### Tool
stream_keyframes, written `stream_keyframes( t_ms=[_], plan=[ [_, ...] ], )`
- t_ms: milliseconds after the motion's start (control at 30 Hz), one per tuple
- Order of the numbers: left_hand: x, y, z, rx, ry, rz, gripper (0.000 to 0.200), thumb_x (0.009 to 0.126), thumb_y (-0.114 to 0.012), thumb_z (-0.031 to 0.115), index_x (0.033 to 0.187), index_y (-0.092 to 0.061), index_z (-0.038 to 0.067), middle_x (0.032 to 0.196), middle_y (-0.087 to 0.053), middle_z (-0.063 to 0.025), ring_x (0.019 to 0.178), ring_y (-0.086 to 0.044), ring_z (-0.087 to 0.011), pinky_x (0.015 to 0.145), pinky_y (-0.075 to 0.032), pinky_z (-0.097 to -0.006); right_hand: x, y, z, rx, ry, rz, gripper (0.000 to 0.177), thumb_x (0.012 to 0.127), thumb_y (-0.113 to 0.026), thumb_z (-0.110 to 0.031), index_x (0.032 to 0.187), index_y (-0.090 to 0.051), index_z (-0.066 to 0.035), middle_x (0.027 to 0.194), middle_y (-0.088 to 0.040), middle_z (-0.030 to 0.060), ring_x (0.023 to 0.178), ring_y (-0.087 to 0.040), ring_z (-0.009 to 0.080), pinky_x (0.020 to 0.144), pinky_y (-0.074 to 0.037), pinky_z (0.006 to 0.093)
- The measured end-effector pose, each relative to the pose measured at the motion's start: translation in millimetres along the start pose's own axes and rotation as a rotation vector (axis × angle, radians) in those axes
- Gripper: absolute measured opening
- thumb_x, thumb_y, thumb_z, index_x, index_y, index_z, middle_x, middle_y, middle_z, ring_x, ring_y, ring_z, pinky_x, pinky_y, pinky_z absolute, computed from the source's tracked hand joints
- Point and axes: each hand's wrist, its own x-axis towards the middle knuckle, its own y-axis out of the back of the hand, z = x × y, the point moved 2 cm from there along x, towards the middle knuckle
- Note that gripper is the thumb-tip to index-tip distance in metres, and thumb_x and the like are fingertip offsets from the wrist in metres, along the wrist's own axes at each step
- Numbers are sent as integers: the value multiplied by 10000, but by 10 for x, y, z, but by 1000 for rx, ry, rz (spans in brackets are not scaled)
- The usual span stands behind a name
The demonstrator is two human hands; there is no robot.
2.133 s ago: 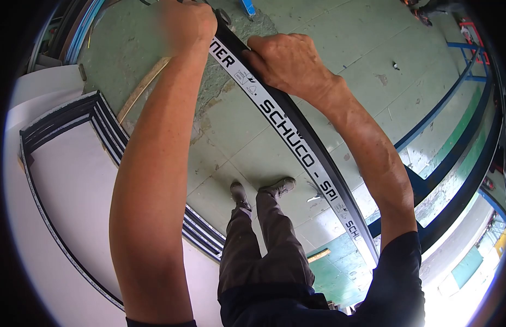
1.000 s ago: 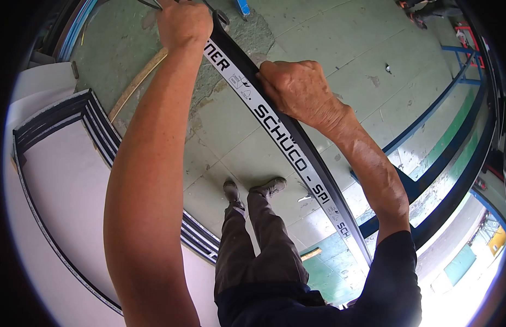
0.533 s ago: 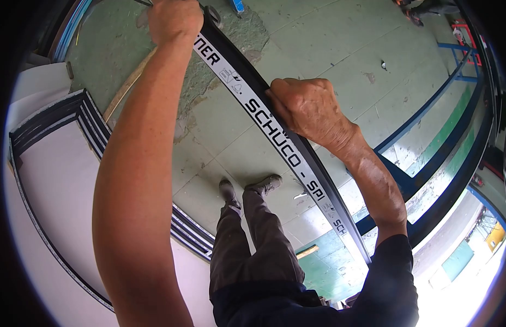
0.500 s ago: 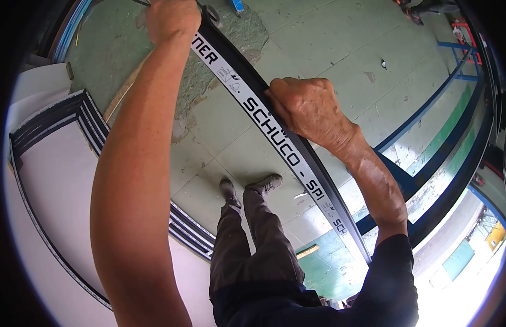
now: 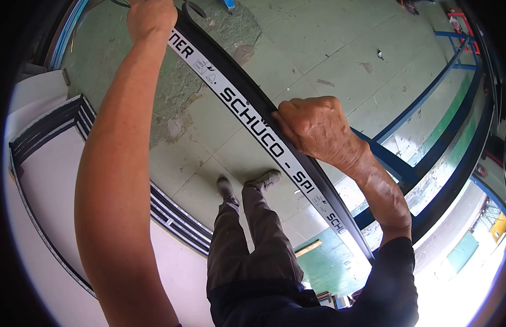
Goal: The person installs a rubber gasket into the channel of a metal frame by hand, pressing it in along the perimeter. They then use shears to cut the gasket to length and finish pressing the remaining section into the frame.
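Observation:
A long dark profile with a white strip lettered SCHUCO [image 5: 266, 139] runs diagonally from the top left down to the lower right. My left hand [image 5: 152, 19], at the top edge of the view, is closed by the upper end of the profile; its fingertips are partly hidden. Beside it a black loop [image 5: 194, 9] curls off the profile. My right hand [image 5: 313, 125] is closed on the dark edge near the middle, with thumb and fingers pressed together there.
Black frame pieces [image 5: 182, 218] lie on a pale surface [image 5: 51, 180] at the left. A blue metal frame [image 5: 422, 109] stands at the right. Below are my shoes [image 5: 262, 179] on the green floor [image 5: 296, 54]. Part of another person's foot [image 5: 410, 7] shows at the top right.
My left hand and the upper part of the profile have shifted left in the view. My right hand has moved slightly down and right, still closed on the edge.

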Motion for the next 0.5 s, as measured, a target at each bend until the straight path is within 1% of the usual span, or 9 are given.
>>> stream_keyframes(
  t_ms=[33,67,167,200,300,400,500],
  plan=[
    [23,-6,-27,41,-7,6,549,960,-469,274,1386,-442,-71,1172,-677,-340,1092,-681,-451,959,-522,-471,3,14,1,1,10,8,277,963,-696,-224,769,-604,-48,581,-571,66,579,-668,254,526,-521,377],
    [45,-17,-51,-34,12,-8,541,951,-496,289,1352,-471,-72,1143,-690,-320,1055,-696,-429,923,-530,-460,-38,2,-8,2,14,11,281,966,-695,-226,767,-605,-49,572,-569,62,580,-671,251,523,-521,375],
    [55,-39,-95,-89,31,-53,555,944,-522,299,1349,-468,-76,1101,-701,-302,1018,-705,-410,893,-536,-449,-111,-58,-6,14,-4,34,284,963,-698,-229,765,-606,-47,575,-575,68,580,-672,262,519,-520,378],
    [73,-36,-107,-74,1,-42,561,941,-537,295,1356,-464,-76,1072,-707,-289,993,-711,-395,877,-540,-443,-110,-63,-7,17,-8,23,280,960,-700,-226,768,-603,-47,579,-576,68,579,-670,261,519,-518,379],
    [108,-92,-169,-110,0,-58,549,939,-539,298,1337,-472,-75,1066,-708,-289,993,-710,-400,883,-538,-442,-143,-13,-15,28,-23,-4,263,950,-708,-212,778,-593,-49,594,-575,67,579,-664,257,519,-515,382],
    [107,-92,-140,6,-5,7,534,938,-541,302,1307,-479,-80,1045,-710,-287,981,-708,-406,883,-536,-433,-286,53,-87,44,-47,-2,244,941,-714,-192,792,-582,-52,613,-569,65,578,-658,248,519,-512,381],
    [180,-136,-204,-24,-17,-5,535,933,-554,323,1274,-494,-85,1042,-705,-297,973,-705,-414,884,-533,-423,-452,110,-124,18,-62,-23,240,938,-714,-179,797,-572,-48,625,-560,63,576,-650,238,517,-511,373]
  ],
)
